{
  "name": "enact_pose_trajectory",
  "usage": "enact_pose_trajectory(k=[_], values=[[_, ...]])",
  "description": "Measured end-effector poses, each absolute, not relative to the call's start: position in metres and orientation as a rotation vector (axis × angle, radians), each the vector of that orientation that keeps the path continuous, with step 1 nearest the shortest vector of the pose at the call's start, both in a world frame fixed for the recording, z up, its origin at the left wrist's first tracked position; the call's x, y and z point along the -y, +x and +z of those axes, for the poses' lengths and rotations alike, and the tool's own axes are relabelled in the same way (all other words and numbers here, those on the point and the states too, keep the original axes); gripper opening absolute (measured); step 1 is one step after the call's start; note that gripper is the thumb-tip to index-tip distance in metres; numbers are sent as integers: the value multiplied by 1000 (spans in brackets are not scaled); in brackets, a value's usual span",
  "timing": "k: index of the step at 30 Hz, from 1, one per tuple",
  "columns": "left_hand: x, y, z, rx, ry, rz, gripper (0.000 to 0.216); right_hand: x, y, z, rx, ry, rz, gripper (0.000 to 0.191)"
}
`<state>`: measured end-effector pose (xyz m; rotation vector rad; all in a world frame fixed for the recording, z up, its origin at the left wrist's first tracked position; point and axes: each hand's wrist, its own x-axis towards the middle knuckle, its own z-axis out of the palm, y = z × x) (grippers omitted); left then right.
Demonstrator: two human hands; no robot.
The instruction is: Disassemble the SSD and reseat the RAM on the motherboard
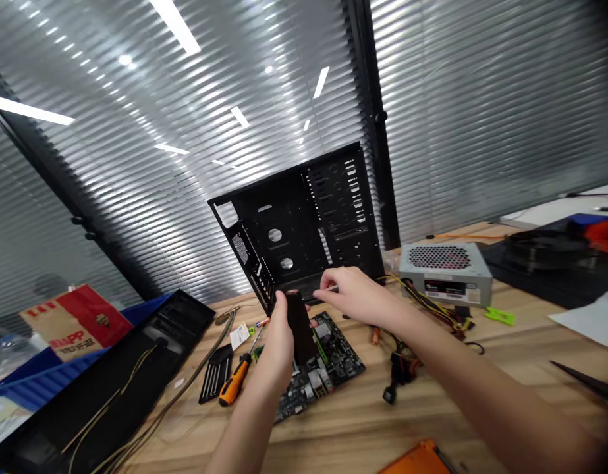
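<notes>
Black flat card stands nearly upright in the left hand, above a motherboard lying on the wooden desk. It looks light and stiff, with a smooth face that could slip, so its long edges seem the best place to take hold. The left hand is closed around its lower part, fingers clamped against it. The right hand reaches in beside it, thumb and forefinger drawn close together at a thin silver sliver, too small to identify; whether they grip it cannot be told. Those fingertips sit near the lower edge of a black computer case chassis, which stands tilted behind the hands and looks rigid but sharp-edged. The motherboard looks fragile, safest held by its rim. To the left lie an orange-handled screwdriver and a black bit set; a power supply sits to the right.
</notes>
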<state>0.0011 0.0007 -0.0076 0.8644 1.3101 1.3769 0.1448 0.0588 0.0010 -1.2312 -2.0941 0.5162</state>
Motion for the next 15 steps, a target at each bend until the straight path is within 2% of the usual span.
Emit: enact_pose_trajectory(k=[3,5,15], values=[[0,2,-7,-1282,883,1389,51,-59,144,1,2140,-1276,507,40],[0,2,-8,-1273,895,1399,50,-60,145,0,2167,-1275,500,42],[-10,-2,-19,-1272,885,1409,52,-67,150,-5,2102,-1038,440,8]])
